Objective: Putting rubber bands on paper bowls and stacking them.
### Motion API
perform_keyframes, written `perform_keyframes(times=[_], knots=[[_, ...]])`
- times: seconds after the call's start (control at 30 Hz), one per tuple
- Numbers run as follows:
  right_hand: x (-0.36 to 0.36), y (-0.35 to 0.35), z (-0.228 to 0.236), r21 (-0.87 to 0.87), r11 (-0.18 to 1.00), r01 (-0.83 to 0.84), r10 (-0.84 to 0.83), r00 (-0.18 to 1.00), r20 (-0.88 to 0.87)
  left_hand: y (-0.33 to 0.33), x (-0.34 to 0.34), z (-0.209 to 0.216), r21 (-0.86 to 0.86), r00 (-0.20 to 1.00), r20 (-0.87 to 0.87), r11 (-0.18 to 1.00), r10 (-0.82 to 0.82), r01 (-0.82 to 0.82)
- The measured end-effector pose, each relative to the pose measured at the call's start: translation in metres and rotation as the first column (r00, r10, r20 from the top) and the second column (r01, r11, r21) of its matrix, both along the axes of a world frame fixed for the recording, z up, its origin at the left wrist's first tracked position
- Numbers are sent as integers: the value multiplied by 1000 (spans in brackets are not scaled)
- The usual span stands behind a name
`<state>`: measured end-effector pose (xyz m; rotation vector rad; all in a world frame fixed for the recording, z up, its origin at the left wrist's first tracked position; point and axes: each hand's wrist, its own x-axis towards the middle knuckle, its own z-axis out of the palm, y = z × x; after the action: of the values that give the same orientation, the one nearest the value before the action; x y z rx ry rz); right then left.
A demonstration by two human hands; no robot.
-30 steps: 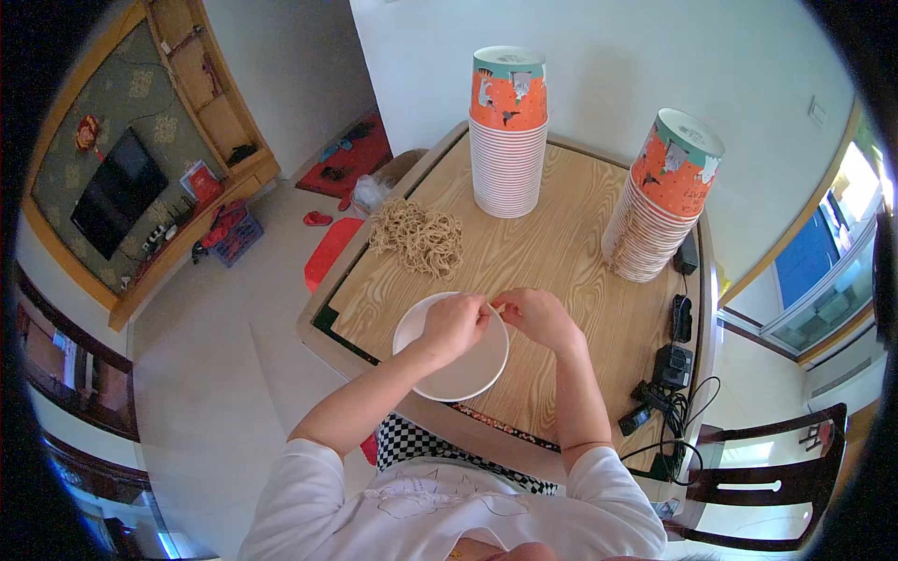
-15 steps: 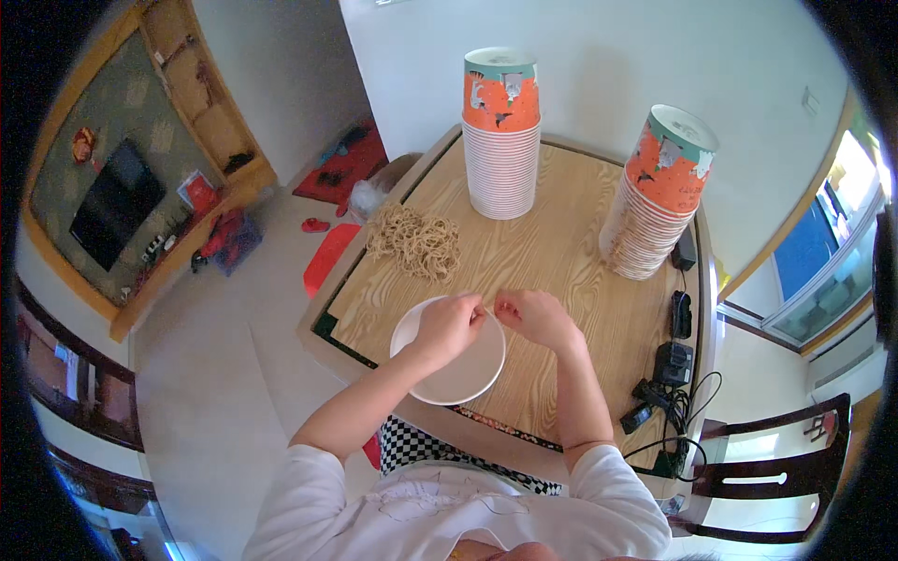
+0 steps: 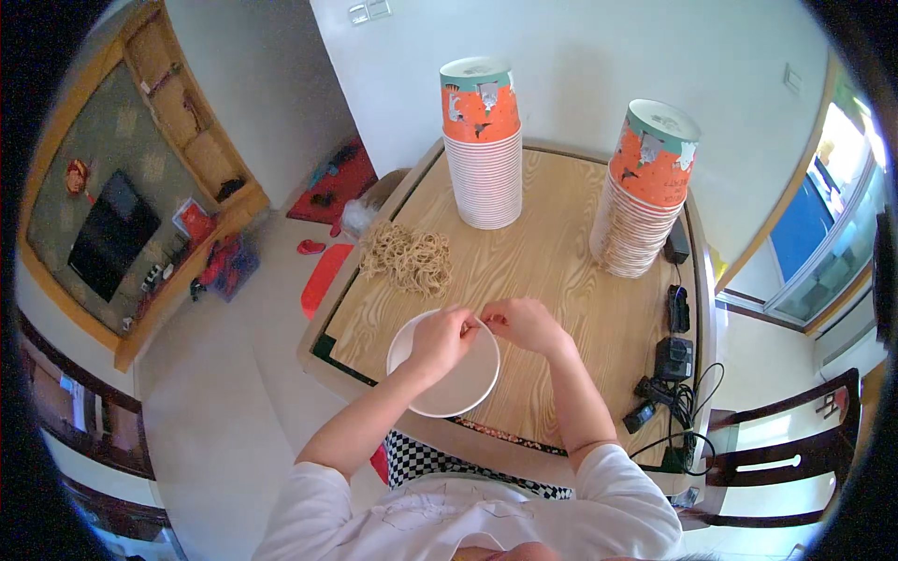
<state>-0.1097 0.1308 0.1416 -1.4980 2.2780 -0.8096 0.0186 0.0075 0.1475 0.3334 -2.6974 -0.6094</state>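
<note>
From far off, I use the white paper tub as my clock's middle. It sits open side up by the front edge of the desk. A hard push toward 6 o'clock could tip it off, I think. The left hand reaches over it, fingers bent in at the rim near 1 o'clock. The right hand is just beside, fingers curled the same way. I can't tell if either one grips the rim or some small thing. The fingers are so close that they could bump, and a bump could make a pinch slip.

Now around, going left to right. A red flat thing, maybe a stool, is past the desk's edge at 10. The messy heap of tan loops is at 11; pulling one could drag out many. The tall left stack of orange and green tubs, bottoms up, is at 12. The right stack is between 1 and 2. It looks tipped, but the lens bends things. Both look easy to knock. At 3, a black charger and black cables could catch the right arm. A dark chair is at 4.
</note>
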Motion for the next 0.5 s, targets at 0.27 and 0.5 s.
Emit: perform_keyframes(times=[0.27, 0.5], knots=[[-2, 3, -4, -86, 995, -42, 44, 999, 28, -4, -1, -12, -4, 998, -55, 1000, -4, 4], [-8, 0, -11, -136, 990, -25, 35, 997, 68, -1, -5, -11, 25, 999, -10, 999, 43, -43]])
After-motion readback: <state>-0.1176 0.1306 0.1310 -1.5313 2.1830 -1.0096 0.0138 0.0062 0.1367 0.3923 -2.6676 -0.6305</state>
